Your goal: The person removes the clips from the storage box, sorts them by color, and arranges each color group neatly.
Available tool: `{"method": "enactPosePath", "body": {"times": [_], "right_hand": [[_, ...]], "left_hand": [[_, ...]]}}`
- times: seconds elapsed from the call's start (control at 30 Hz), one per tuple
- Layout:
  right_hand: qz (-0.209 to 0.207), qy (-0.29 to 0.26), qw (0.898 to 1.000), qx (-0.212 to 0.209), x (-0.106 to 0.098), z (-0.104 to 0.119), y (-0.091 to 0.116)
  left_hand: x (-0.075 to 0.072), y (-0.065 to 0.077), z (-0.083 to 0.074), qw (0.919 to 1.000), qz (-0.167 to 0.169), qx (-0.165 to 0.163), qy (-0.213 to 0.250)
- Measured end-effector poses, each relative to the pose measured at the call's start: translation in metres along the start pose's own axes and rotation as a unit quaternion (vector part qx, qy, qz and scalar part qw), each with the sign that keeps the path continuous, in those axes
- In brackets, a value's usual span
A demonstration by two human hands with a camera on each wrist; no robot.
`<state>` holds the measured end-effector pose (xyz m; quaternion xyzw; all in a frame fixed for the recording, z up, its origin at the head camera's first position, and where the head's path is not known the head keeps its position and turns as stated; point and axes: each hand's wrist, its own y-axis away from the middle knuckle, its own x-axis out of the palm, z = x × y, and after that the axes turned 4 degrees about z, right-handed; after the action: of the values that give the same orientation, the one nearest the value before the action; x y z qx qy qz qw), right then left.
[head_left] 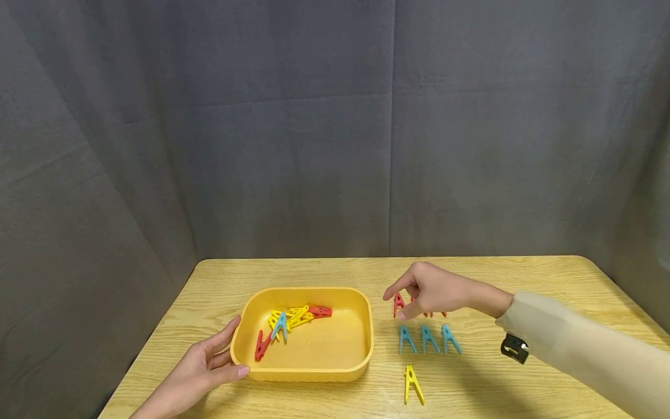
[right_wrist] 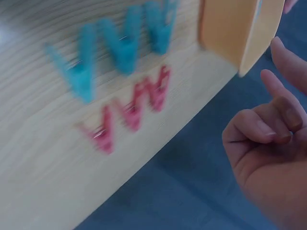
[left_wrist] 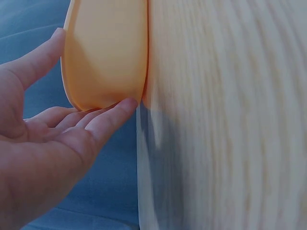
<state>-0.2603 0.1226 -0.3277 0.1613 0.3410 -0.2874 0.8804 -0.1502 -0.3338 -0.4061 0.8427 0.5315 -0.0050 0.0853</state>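
Observation:
My left hand [head_left: 201,369] rests against the left end of a yellow plastic basin [head_left: 335,352]; the thumb is at the front corner of its rim and the fairly straight fingers lie along the end wall. Above a row of red clothespins [head_left: 399,304] hovers my right hand [head_left: 439,288], thumb and index finger apart with nothing between them, the other fingers bent. It partly hides that row in the head view; three red clothespins [right_wrist: 133,115] show in the right wrist view. Nearer the front lie three blue clothespins [head_left: 428,340] and a single yellow clothespin [head_left: 412,384].
Inside the basin are several yellow clothespins [head_left: 299,317], two red ones and one blue clothespin [head_left: 280,327]. The wooden table [head_left: 523,273] has rounded far corners, and a grey curtain [head_left: 293,145] hangs behind it. A black device [head_left: 515,348] is strapped at my right wrist.

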Motion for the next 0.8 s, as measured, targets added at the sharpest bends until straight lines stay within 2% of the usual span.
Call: {"method": "enactPosePath", "body": {"times": [0.17, 0.37, 0.67, 0.8], "right_hand": [[0.025, 0.037, 0.999, -0.008, 0.012, 0.024, -0.027], [0.046, 0.086, 0.995, -0.018, 0.023, 0.043, -0.063], [0.065, 0.147, 0.985, -0.068, 0.037, 0.052, -0.105], [0.073, 0.173, 0.98, -0.065, 0.047, 0.053, -0.12]], "left_hand": [[0.001, 0.001, 0.0, 1.0, 0.003, 0.009, -0.003], [0.002, 0.002, 0.0, 1.0, -0.002, 0.006, -0.004], [0.003, 0.003, -0.002, 1.0, -0.004, 0.005, -0.006], [0.004, 0.002, -0.001, 1.0, -0.002, 0.005, -0.002]]}}
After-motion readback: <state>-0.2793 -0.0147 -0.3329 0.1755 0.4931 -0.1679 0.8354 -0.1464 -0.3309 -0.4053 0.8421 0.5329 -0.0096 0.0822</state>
